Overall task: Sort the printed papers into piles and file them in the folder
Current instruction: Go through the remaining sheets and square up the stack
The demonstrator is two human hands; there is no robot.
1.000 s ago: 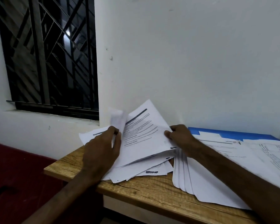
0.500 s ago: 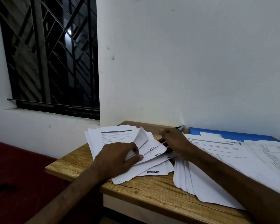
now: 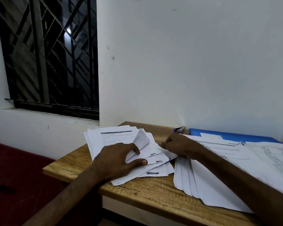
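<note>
Folder [image 3: 232,136] mostly under papers [image 3: 211,176].

White wall [image 3: 186,62]; dark barred window [image 3: 51,54] left; wooden table [image 3: 153,191]; dim light.

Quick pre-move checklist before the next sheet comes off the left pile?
1. Left hand grip on left pile: ok, thumb and fingers pinch its top sheets.
2. One sheet singled out: cannot tell; a curled sheet stands up, count unclear.
3. Right hand free: cannot tell, fingers curled at the pile's edge.
4. Blue folder reachable: not ok, right stack covers most of it.
5. Left pile fully on table: not ok, far corner overhangs.
</note>
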